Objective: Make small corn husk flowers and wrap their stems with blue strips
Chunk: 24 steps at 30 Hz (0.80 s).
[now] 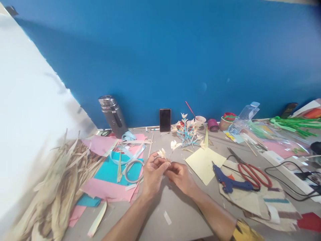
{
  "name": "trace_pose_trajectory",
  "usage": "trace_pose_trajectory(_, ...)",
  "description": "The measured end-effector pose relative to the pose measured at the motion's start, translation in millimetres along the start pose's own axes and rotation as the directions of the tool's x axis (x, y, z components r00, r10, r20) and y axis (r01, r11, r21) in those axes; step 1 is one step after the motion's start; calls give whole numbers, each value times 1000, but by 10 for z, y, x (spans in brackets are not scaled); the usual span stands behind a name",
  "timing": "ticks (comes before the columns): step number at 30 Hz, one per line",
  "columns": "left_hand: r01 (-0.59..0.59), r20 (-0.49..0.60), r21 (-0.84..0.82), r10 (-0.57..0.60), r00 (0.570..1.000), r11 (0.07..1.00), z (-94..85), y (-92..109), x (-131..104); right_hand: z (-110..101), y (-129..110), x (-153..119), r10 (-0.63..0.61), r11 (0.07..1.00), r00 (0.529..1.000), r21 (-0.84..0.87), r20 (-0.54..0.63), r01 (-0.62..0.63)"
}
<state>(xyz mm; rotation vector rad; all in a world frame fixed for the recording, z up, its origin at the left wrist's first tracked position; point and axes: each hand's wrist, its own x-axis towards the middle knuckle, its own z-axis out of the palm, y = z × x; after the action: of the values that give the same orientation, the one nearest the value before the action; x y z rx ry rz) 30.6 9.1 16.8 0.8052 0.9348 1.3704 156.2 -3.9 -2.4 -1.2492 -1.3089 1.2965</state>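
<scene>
Flowers [162, 153] look light, papery, likely fragile; best held by stems. My left hand [153, 172] and right hand [182, 177] together, pinching bases.

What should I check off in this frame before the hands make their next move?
1. Left hand pinching the small pale flower: ok.
2. Right hand gripping a stem: cannot tell; its fingertips are bunched against the left hand's.
3. Blue glue gun set down apart from both hands: ok.
4. Glue gun hot: cannot tell.
5. Red-handled scissors laid down, out of the hands: ok.
6. Surface between the forearms free of scraps: not ok; a white strip lies there.
</scene>
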Motion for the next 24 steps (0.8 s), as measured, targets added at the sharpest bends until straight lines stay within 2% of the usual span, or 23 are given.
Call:
trace_pose_trajectory(4,-5,-12,-11,5,1000,1000,-18,-34,14,5,-2,4,3,1000,1000,3,1,-3)
trace_pose_trajectory(12,-9,-30,24,9,1000,1000,-16,-47,31,52,-8,-9,-16,998,996,62,88,10)
trace_pose_trajectory(19,-2,-40,33,3,999,999,-40,-71,58,-48,6,21,-5,995,997,103,-83,13)
trace_pose_trajectory(24,-13,-22,75,15,1000,997,0,10,25,-101,-21,5,-84,989,996,120,-29,87)
